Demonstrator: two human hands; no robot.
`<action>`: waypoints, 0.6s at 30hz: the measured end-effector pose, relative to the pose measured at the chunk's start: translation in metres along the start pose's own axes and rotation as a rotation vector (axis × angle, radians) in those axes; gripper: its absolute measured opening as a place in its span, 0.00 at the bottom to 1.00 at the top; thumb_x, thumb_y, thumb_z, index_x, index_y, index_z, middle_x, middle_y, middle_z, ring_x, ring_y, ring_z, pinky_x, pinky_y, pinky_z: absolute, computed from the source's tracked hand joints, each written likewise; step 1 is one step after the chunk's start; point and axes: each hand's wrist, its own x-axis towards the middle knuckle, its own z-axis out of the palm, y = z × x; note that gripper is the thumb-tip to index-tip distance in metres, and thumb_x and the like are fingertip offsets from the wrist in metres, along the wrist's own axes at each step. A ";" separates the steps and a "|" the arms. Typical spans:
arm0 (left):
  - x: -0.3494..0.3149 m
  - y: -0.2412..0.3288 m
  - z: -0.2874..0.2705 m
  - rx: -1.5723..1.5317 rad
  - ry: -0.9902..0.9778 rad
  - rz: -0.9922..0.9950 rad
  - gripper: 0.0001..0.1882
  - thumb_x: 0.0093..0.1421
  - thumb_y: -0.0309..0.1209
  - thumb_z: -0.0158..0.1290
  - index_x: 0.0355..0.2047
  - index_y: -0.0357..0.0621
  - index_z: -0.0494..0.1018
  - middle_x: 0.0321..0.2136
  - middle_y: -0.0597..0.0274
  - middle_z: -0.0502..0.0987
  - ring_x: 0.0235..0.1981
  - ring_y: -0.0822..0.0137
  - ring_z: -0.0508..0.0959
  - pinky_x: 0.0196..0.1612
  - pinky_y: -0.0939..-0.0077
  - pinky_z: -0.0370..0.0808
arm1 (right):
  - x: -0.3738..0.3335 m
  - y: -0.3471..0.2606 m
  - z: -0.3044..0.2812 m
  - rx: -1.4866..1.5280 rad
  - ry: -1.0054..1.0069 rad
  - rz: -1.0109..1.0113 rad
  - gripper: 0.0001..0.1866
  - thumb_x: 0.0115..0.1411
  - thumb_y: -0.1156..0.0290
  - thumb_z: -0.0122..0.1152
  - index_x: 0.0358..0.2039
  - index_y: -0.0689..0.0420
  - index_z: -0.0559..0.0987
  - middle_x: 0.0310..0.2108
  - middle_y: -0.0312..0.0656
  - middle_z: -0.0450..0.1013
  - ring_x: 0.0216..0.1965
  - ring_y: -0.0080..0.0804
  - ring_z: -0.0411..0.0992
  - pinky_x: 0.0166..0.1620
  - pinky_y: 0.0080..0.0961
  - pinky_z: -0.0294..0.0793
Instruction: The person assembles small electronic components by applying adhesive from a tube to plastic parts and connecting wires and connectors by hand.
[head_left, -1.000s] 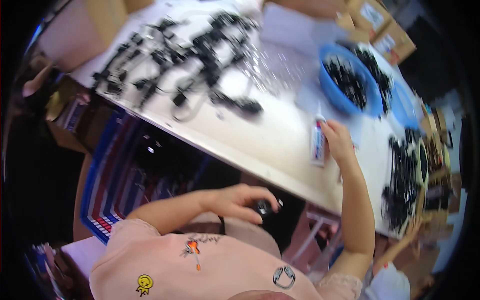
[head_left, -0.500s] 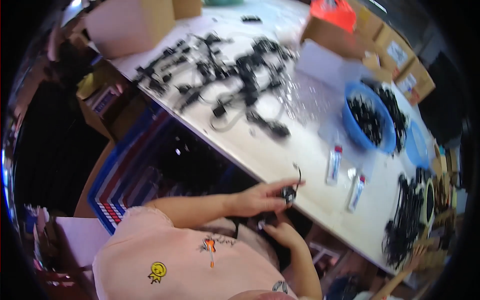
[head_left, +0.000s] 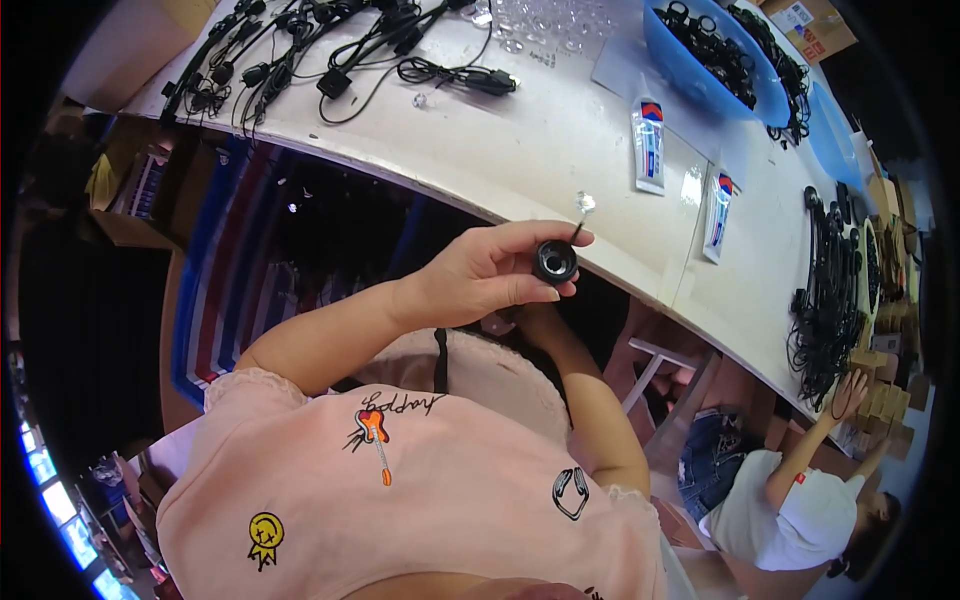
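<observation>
My left hand (head_left: pixel 480 270) holds a small black round part (head_left: pixel 555 262) between thumb and fingers, just off the table's near edge. The part has a ring-shaped rim and a shiny, paler centre. A short thin dark piece sticks up from between the fingertips, beside a small clear lump (head_left: pixel 585 204). Below the left hand, my right hand (head_left: pixel 510 318) is in shadow near my lap. Its fingers are mostly hidden, so what it holds, if anything, cannot be made out.
On the white table (head_left: pixel 600 240) lie two white-and-blue tubes (head_left: pixel 648 150), bundled black cables (head_left: pixel 455 75) and clear plastic pieces (head_left: pixel 545 20). A blue basin (head_left: pixel 660 45) holds black ring parts. More black cables (head_left: pixel 825 290) lie at the right, near another person (head_left: pixel 790 510).
The view has shifted, so the table sits higher in it. The black part's ring face now shows toward me. My right hand has drawn back beneath the left and is more hidden.
</observation>
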 end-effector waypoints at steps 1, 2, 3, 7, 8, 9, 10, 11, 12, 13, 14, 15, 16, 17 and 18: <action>-0.002 0.001 0.002 0.031 0.007 0.012 0.25 0.56 0.19 0.49 0.55 0.37 0.59 0.38 0.59 0.70 0.43 0.69 0.72 0.48 0.77 0.69 | 0.001 0.004 0.002 0.005 0.013 0.059 0.12 0.54 0.75 0.48 0.40 0.59 0.71 0.32 0.44 0.72 0.35 0.31 0.71 0.37 0.28 0.71; -0.004 0.002 0.004 0.063 0.008 0.024 0.25 0.55 0.19 0.50 0.54 0.37 0.60 0.38 0.60 0.70 0.43 0.69 0.72 0.48 0.77 0.69 | 0.001 0.008 0.003 0.008 0.031 0.116 0.12 0.55 0.73 0.48 0.40 0.60 0.72 0.32 0.45 0.73 0.36 0.33 0.72 0.38 0.29 0.71; -0.006 -0.001 0.005 0.077 -0.004 0.056 0.24 0.54 0.18 0.50 0.52 0.37 0.62 0.38 0.60 0.71 0.44 0.69 0.72 0.47 0.78 0.69 | 0.001 0.022 0.005 0.044 0.002 0.125 0.13 0.56 0.69 0.47 0.39 0.59 0.73 0.34 0.47 0.73 0.38 0.35 0.72 0.40 0.31 0.70; -0.001 0.005 -0.002 0.108 0.048 -0.074 0.24 0.52 0.17 0.51 0.51 0.37 0.64 0.38 0.60 0.71 0.42 0.70 0.73 0.46 0.79 0.70 | -0.001 0.023 0.009 -0.055 -0.042 0.087 0.11 0.55 0.70 0.50 0.37 0.60 0.74 0.34 0.48 0.74 0.36 0.37 0.73 0.38 0.31 0.71; -0.002 0.003 -0.005 0.163 0.040 -0.022 0.24 0.51 0.16 0.52 0.50 0.37 0.65 0.39 0.60 0.72 0.41 0.71 0.73 0.45 0.80 0.70 | -0.003 0.006 0.010 -0.051 -0.044 -0.001 0.11 0.53 0.70 0.52 0.36 0.60 0.75 0.33 0.48 0.74 0.35 0.37 0.73 0.37 0.30 0.71; -0.003 0.003 -0.008 0.219 0.031 0.029 0.24 0.50 0.15 0.53 0.48 0.37 0.65 0.39 0.60 0.72 0.40 0.71 0.73 0.44 0.80 0.71 | -0.004 -0.003 0.012 -0.046 -0.047 -0.088 0.10 0.52 0.71 0.54 0.35 0.60 0.75 0.33 0.48 0.74 0.34 0.37 0.74 0.37 0.30 0.71; -0.003 0.005 -0.010 0.213 0.029 0.022 0.24 0.50 0.15 0.53 0.48 0.37 0.65 0.39 0.60 0.72 0.40 0.71 0.73 0.44 0.80 0.71 | -0.003 0.001 0.014 -0.042 -0.045 -0.080 0.10 0.52 0.71 0.54 0.35 0.60 0.75 0.33 0.48 0.74 0.34 0.37 0.74 0.37 0.30 0.71; -0.001 0.009 -0.012 0.264 0.036 -0.022 0.24 0.48 0.15 0.54 0.48 0.36 0.66 0.39 0.59 0.72 0.39 0.72 0.73 0.43 0.81 0.72 | 0.003 0.007 0.016 0.004 -0.005 -0.030 0.10 0.52 0.71 0.55 0.34 0.60 0.75 0.31 0.48 0.75 0.33 0.38 0.74 0.36 0.30 0.71; 0.001 0.016 -0.015 0.318 0.043 -0.065 0.24 0.47 0.15 0.54 0.47 0.36 0.66 0.39 0.58 0.73 0.37 0.73 0.74 0.41 0.81 0.73 | 0.006 0.009 0.017 0.050 0.036 0.019 0.09 0.51 0.72 0.56 0.33 0.61 0.75 0.30 0.47 0.75 0.32 0.39 0.74 0.35 0.30 0.72; 0.002 0.026 -0.015 0.232 0.039 -0.167 0.24 0.47 0.16 0.55 0.47 0.36 0.66 0.40 0.57 0.73 0.36 0.73 0.74 0.38 0.81 0.74 | 0.007 -0.002 0.015 -0.035 0.043 0.037 0.09 0.51 0.72 0.56 0.33 0.60 0.75 0.31 0.45 0.75 0.34 0.36 0.74 0.37 0.28 0.71; 0.001 0.026 -0.019 0.236 0.048 -0.168 0.24 0.47 0.16 0.55 0.47 0.36 0.66 0.40 0.57 0.73 0.36 0.73 0.74 0.38 0.81 0.74 | 0.010 -0.005 0.015 -0.031 0.035 0.032 0.09 0.51 0.72 0.56 0.33 0.60 0.75 0.31 0.45 0.75 0.34 0.36 0.74 0.37 0.28 0.71; -0.001 0.027 -0.023 0.119 -0.015 -0.215 0.23 0.49 0.20 0.55 0.48 0.35 0.66 0.40 0.57 0.72 0.36 0.73 0.75 0.37 0.81 0.74 | 0.012 -0.007 0.015 0.143 0.006 0.076 0.10 0.52 0.71 0.55 0.34 0.60 0.75 0.32 0.45 0.74 0.35 0.33 0.73 0.38 0.28 0.71; -0.006 0.029 -0.022 0.013 -0.070 -0.252 0.23 0.51 0.23 0.54 0.49 0.35 0.65 0.40 0.56 0.72 0.35 0.73 0.75 0.36 0.81 0.75 | 0.014 -0.012 0.015 0.312 -0.035 0.108 0.10 0.52 0.71 0.55 0.35 0.59 0.75 0.33 0.44 0.74 0.36 0.31 0.72 0.39 0.27 0.70; -0.006 0.035 -0.022 -0.050 -0.079 -0.286 0.23 0.57 0.34 0.49 0.51 0.35 0.64 0.41 0.54 0.72 0.35 0.70 0.75 0.37 0.79 0.75 | 0.022 -0.006 0.018 0.443 -0.073 0.145 0.13 0.53 0.68 0.54 0.39 0.58 0.75 0.36 0.44 0.74 0.38 0.27 0.71 0.40 0.26 0.70; -0.009 0.024 -0.018 -0.127 -0.081 -0.322 0.25 0.60 0.41 0.43 0.51 0.35 0.64 0.41 0.52 0.72 0.35 0.67 0.75 0.38 0.76 0.75 | 0.042 -0.001 0.016 0.434 -0.086 0.088 0.13 0.53 0.68 0.54 0.39 0.58 0.75 0.36 0.44 0.74 0.38 0.27 0.71 0.40 0.26 0.70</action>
